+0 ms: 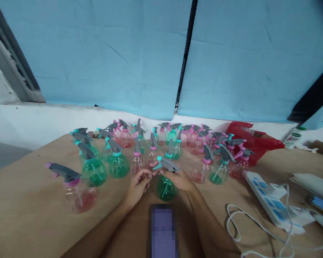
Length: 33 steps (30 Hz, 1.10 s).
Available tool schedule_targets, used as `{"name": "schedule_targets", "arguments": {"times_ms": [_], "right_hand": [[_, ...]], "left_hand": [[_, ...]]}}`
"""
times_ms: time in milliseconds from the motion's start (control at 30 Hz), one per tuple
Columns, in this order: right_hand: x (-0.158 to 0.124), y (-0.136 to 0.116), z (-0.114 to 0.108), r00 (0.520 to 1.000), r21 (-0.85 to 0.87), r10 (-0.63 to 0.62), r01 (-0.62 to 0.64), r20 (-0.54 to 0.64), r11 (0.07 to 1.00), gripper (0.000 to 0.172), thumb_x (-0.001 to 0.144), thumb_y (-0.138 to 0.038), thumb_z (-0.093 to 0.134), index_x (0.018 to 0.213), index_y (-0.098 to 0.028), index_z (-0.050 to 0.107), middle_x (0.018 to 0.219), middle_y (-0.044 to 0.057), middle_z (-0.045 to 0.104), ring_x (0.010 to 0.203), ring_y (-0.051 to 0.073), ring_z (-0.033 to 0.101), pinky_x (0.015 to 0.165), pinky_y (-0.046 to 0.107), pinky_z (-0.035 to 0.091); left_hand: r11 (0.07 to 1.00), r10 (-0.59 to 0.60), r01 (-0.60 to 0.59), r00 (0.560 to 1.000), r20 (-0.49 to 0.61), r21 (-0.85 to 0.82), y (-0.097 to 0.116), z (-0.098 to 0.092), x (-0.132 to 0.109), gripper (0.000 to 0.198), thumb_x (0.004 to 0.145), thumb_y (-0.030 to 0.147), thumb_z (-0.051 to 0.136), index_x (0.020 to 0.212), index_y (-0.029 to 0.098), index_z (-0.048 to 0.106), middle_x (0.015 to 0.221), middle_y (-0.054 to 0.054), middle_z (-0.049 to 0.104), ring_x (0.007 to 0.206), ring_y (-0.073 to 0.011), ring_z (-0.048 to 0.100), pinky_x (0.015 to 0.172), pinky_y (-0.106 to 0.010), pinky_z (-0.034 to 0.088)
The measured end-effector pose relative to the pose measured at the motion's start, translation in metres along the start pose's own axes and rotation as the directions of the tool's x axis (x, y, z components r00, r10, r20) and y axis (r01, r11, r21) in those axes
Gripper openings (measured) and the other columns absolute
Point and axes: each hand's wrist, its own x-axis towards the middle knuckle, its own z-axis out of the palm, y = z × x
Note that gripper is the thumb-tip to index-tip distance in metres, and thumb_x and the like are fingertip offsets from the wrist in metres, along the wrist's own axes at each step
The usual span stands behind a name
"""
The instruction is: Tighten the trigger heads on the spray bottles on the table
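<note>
A green spray bottle [166,189] with a grey trigger head and turquoise nozzle stands upright in the middle of the table. My right hand [181,180] is wrapped round its neck, just under the head. Left of this bottle, my left hand [139,185] has its fingers curled together, close to the fingertips of my right hand; whether anything small is between them is hidden. A pink spray bottle [82,197] stands apart at the left, and a green spray bottle [118,165] is behind my left hand.
Several more pink and green spray bottles [195,138] line the back of the table. A phone [163,231] lies in front of me. At the right are a power strip [269,200] with white cables, a red plastic bag [258,143] and a white bottle [294,138].
</note>
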Motion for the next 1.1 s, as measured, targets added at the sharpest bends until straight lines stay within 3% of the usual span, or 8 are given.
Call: {"name": "schedule_targets", "arguments": {"times_ms": [67, 200, 500, 867, 1100], "right_hand": [[0.005, 0.000, 0.005, 1.000, 0.031, 0.007, -0.008, 0.027, 0.999, 0.015, 0.084, -0.026, 0.062, 0.096, -0.025, 0.071, 0.078, 0.000, 0.068, 0.073, 0.016, 0.063, 0.080, 0.033, 0.050], [0.010, 0.001, 0.013, 0.998, 0.053, 0.031, -0.029, -0.049, 0.998, 0.014, 0.071, -0.016, 0.058, 0.078, -0.022, 0.070, 0.073, 0.000, 0.067, 0.071, 0.016, 0.059, 0.071, 0.028, 0.046], [0.008, -0.001, 0.013, 0.998, 0.007, 0.017, -0.017, -0.055, 1.000, 0.025, 0.068, -0.017, 0.053, 0.082, -0.023, 0.072, 0.071, -0.001, 0.068, 0.068, 0.017, 0.059, 0.069, 0.029, 0.048], [0.008, 0.002, 0.012, 0.993, -0.022, 0.058, -0.061, -0.098, 0.998, 0.010, 0.066, -0.023, 0.056, 0.070, -0.022, 0.065, 0.073, 0.000, 0.066, 0.069, 0.017, 0.058, 0.070, 0.030, 0.047], [0.007, -0.002, 0.016, 0.994, 0.011, 0.035, -0.034, -0.100, 0.999, 0.018, 0.067, -0.017, 0.054, 0.076, -0.022, 0.069, 0.073, 0.000, 0.067, 0.071, 0.017, 0.059, 0.072, 0.029, 0.047]], "left_hand": [[1.000, -0.011, 0.010, 1.000, -0.018, -0.023, -0.001, 0.000, 0.000, 0.031, 0.082, 0.048, 0.065, 0.093, 0.020, 0.061, 0.058, 0.007, 0.049, 0.048, -0.0092, 0.042, 0.041, -0.017, 0.028], [1.000, -0.016, 0.016, 1.000, -0.015, -0.018, -0.001, -0.001, 0.000, 0.029, 0.081, 0.046, 0.066, 0.090, 0.020, 0.062, 0.058, 0.007, 0.050, 0.048, -0.0084, 0.041, 0.042, -0.016, 0.028], [0.999, -0.038, 0.038, 0.999, -0.023, -0.029, -0.001, 0.000, -0.001, 0.034, 0.080, 0.050, 0.067, 0.090, 0.019, 0.061, 0.054, 0.008, 0.049, 0.044, -0.0079, 0.039, 0.041, -0.017, 0.028], [0.998, -0.052, 0.051, 0.998, -0.025, -0.023, 0.004, 0.002, -0.004, 0.035, 0.079, 0.053, 0.067, 0.089, 0.019, 0.062, 0.055, 0.008, 0.049, 0.046, -0.0085, 0.042, 0.042, -0.016, 0.027], [0.998, -0.059, 0.059, 0.998, -0.011, -0.022, 0.007, 0.002, -0.005, 0.037, 0.082, 0.056, 0.062, 0.087, 0.018, 0.062, 0.053, 0.007, 0.051, 0.043, -0.0077, 0.039, 0.042, -0.018, 0.027]]}}
